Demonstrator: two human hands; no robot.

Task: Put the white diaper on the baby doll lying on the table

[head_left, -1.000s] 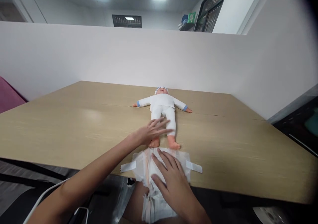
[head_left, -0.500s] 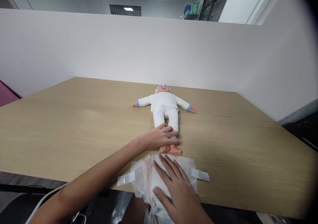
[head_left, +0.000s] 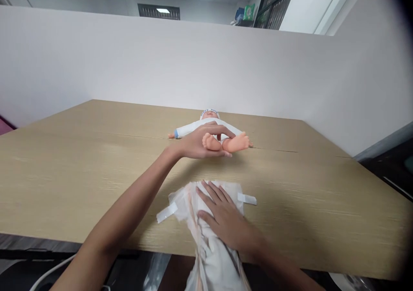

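Observation:
A baby doll (head_left: pixel 235 143) in white clothes with blue cuffs lies on its back on the table, head toward the far wall. My left hand (head_left: pixel 206 141) is wrapped round its lower legs and holds them raised, the bare feet pointing at me. An unfolded diaper (head_left: pixel 209 252) lies at the table's near edge, its lower part hanging over. Its white side tabs are spread out to left and right. Flat on the upper part of the diaper rests my right hand (head_left: pixel 222 218), fingers extended. My left hand hides much of the doll's body.
The wooden table (head_left: pixel 106 166) reaches back to a white partition wall (head_left: pixel 155 63). A dark object (head_left: pixel 390 174) stands beyond the right edge. A white cable (head_left: pixel 53 271) runs below the near left edge.
My left hand has lifted the doll's legs up off the table. With my right hand on it, the diaper has slid forward, farther onto the table.

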